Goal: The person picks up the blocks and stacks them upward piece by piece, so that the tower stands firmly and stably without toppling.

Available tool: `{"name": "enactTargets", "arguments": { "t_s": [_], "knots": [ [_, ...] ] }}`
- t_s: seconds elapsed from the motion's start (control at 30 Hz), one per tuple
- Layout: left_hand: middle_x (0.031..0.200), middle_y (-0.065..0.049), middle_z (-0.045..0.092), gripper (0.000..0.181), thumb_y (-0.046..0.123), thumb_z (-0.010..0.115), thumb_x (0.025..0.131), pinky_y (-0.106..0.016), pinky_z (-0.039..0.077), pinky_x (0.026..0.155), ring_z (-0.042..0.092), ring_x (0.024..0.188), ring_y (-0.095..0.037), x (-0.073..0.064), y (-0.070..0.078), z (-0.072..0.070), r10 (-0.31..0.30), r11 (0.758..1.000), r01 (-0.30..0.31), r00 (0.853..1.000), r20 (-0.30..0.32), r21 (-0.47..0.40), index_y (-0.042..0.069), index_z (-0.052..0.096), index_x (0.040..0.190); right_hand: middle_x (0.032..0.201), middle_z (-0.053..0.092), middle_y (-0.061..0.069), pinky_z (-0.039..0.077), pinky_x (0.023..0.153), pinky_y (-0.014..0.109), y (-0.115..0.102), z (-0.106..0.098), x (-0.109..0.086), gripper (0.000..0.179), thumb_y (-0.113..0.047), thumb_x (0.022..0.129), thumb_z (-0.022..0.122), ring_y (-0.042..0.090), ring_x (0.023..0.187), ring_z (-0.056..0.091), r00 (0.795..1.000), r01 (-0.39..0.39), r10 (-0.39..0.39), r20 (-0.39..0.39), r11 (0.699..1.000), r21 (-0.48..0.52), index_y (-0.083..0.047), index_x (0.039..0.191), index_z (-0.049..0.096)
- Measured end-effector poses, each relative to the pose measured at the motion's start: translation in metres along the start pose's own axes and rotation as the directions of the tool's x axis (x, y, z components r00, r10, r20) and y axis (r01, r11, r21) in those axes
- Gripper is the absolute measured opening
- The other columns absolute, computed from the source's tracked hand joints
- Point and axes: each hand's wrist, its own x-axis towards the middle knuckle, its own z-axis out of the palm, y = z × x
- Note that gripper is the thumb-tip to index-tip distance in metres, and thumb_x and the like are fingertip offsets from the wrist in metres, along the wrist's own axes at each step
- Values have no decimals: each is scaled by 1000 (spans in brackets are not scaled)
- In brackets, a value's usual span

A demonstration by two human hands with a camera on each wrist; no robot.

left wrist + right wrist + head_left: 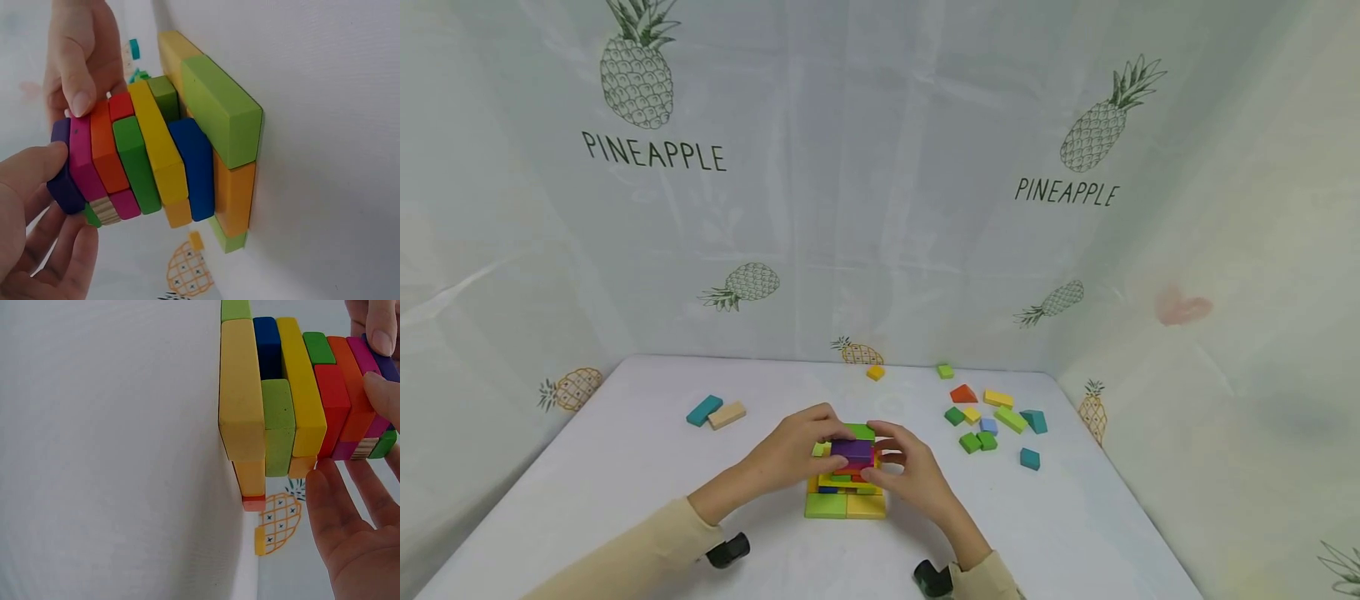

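A tower of colored wooden blocks (825, 506) stands on the white table, layered from a wide green and yellow base up through blue, yellow, red and orange. On top lies a purple block (852, 450), which my left hand (786, 454) pinches between thumb and fingers. My right hand (917, 477) curls about the tower's right side; its thumb rests against the orange block (350, 387) and the magenta block (84, 153) beneath the purple one. Its other fingers reach round to the side and back, with their exact contact partly hidden.
Right of the tower lie loose blocks, including a red triangle (964, 394), a yellow block (998, 399) and a teal block (1030, 459). Teal (704, 410) and plain wood (727, 415) blocks lie at left. A pineapple-print curtain (887, 208) hangs behind.
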Motion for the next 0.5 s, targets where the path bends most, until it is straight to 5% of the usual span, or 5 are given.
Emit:
{"name": "enactTargets", "arguments": {
  "t_s": [0.5],
  "knots": [
    [105,7,61,34,27,90,87,-25,61,85,64,94,-13,2,1,5,-5,1000,6,999,-36,3,19,78,118,147,61,1,56,105,47,0,1,1,62,-21,96,82,30,127,64,1000,-26,26,-13,1000,5,-24,152,55]
  ]
}}
